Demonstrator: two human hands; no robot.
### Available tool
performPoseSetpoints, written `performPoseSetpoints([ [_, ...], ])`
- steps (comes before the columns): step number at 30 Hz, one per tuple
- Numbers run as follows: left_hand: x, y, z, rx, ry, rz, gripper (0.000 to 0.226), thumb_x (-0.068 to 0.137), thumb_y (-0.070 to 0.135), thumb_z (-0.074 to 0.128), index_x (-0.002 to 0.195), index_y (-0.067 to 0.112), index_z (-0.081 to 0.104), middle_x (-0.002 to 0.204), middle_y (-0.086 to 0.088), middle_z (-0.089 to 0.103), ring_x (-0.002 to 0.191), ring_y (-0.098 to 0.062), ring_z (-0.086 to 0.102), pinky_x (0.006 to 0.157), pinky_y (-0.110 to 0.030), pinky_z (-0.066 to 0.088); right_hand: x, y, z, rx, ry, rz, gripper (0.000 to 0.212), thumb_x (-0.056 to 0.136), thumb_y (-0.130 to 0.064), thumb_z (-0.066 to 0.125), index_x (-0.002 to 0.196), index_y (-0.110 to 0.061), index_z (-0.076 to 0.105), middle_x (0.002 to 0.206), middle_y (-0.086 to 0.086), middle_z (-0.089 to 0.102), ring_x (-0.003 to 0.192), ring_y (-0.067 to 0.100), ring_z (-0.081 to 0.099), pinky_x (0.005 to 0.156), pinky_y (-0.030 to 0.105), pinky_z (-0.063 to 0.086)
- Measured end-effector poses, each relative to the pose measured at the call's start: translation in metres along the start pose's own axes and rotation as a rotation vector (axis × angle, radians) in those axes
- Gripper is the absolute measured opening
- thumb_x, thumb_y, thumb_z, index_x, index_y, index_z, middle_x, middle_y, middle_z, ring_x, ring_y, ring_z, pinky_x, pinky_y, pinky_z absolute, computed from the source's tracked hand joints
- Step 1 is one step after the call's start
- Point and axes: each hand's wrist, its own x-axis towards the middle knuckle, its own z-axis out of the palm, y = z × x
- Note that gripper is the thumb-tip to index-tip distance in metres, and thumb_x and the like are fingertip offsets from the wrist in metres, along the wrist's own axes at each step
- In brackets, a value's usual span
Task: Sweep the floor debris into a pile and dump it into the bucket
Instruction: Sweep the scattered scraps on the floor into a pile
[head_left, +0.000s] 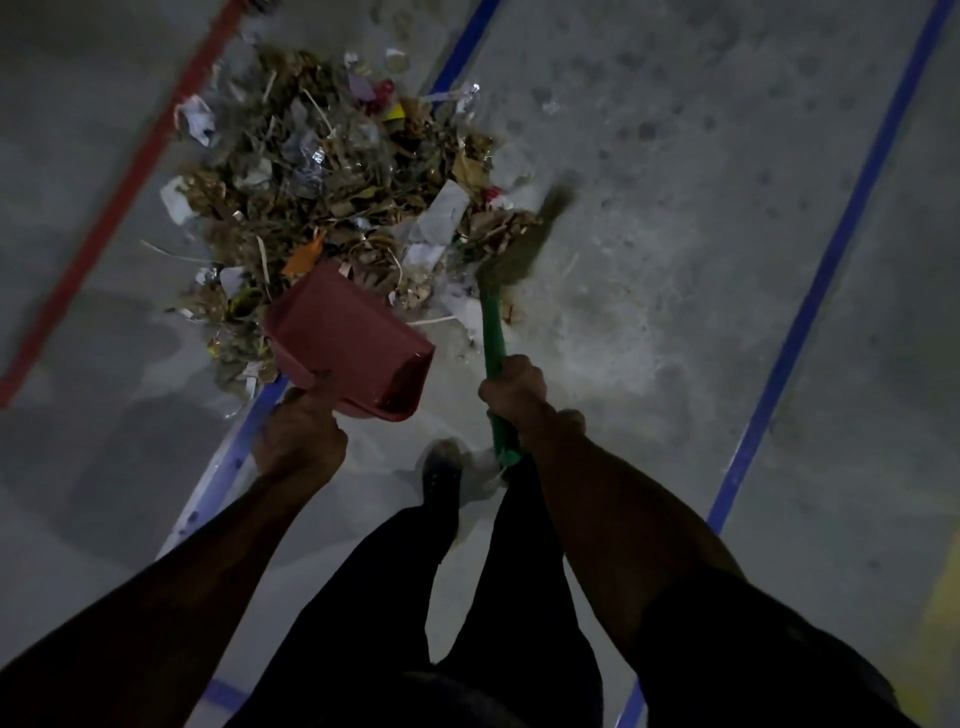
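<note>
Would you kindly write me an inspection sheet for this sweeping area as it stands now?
Surface: grey concrete floor, dusty near the broom.
Job's things: debris pile of leaves and paper scraps; red dustpan at its near edge, looks empty; green-handled broom, bristles against the pile's right side. Bucket: nothing seen.
Clutter: a few scraps lie outside the pile.
Grippers: left hand grips the dustpan; right hand grips the broom handle.
Cables: nothing seen.
Surroundings: red line and blue lines on the floor; the person's legs and a shoe.
</note>
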Motion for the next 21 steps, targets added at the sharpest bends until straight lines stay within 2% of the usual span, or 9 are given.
performPoseSetpoints([
  [4,-0.006,-0.008,-0.005,-0.016,-0.023,-0.05,0.035,0.088,0.011,0.055,0.124,0.012,0.058,0.119,-0.016,0.061,0.107,-0.037,0.058,0.084,-0.043,0.047,-0.017,0.002,-0.011,-0.085,0.02,-0.084,0.052,0.078,-0.02,0.067,0.128,-0.012,0.055,0.118,0.011,0.063,0.098,0.03,0.066,0.083,0.041,0.059],
  [8,-0.014,-0.011,-0.014,-0.036,-0.051,-0.071,0.033,0.088,0.013,0.055,0.121,0.011,0.06,0.117,-0.016,0.062,0.105,-0.036,0.059,0.083,-0.041,0.047,-0.058,0.028,-0.028,-0.231,0.082,-0.152,0.048,0.082,-0.022,0.065,0.129,-0.014,0.055,0.117,0.009,0.064,0.102,0.027,0.064,0.083,0.033,0.056],
  [12,-0.027,-0.019,-0.021,-0.151,-0.084,-0.074,0.042,0.085,0.013,0.057,0.127,0.013,0.056,0.126,-0.014,0.057,0.114,-0.035,0.055,0.092,-0.043,0.047,-0.097,0.048,-0.046,-0.284,0.14,-0.207,0.047,0.082,-0.02,0.062,0.128,-0.018,0.055,0.111,0.006,0.067,0.098,0.025,0.066,0.081,0.031,0.054],
  [15,-0.037,-0.02,-0.029,-0.192,-0.094,-0.069,0.047,0.082,0.012,0.059,0.129,0.012,0.054,0.13,-0.015,0.053,0.118,-0.036,0.052,0.096,-0.046,0.045,-0.125,0.055,-0.055,-0.25,0.162,-0.226,0.048,0.083,-0.024,0.062,0.13,-0.021,0.054,0.103,0.004,0.069,0.085,0.02,0.066,0.07,0.026,0.054],
  [18,-0.046,-0.013,-0.039,-0.185,-0.107,-0.023,0.049,0.082,0.013,0.058,0.131,0.014,0.053,0.129,-0.016,0.055,0.116,-0.037,0.053,0.093,-0.046,0.047,-0.151,0.054,-0.065,-0.245,0.202,-0.221,0.05,0.083,-0.022,0.058,0.132,-0.025,0.052,0.103,0.007,0.07,0.089,0.026,0.068,0.075,0.028,0.055],
  [21,-0.057,0.001,-0.049,-0.217,-0.108,-0.062,0.051,0.092,0.015,0.054,0.141,0.01,0.044,0.139,-0.018,0.048,0.127,-0.038,0.046,0.102,-0.045,0.041,-0.169,0.052,-0.078,-0.289,0.239,-0.279,0.053,0.083,-0.018,0.06,0.135,-0.023,0.051,0.104,0.008,0.07,0.089,0.025,0.067,0.069,0.026,0.051],
])
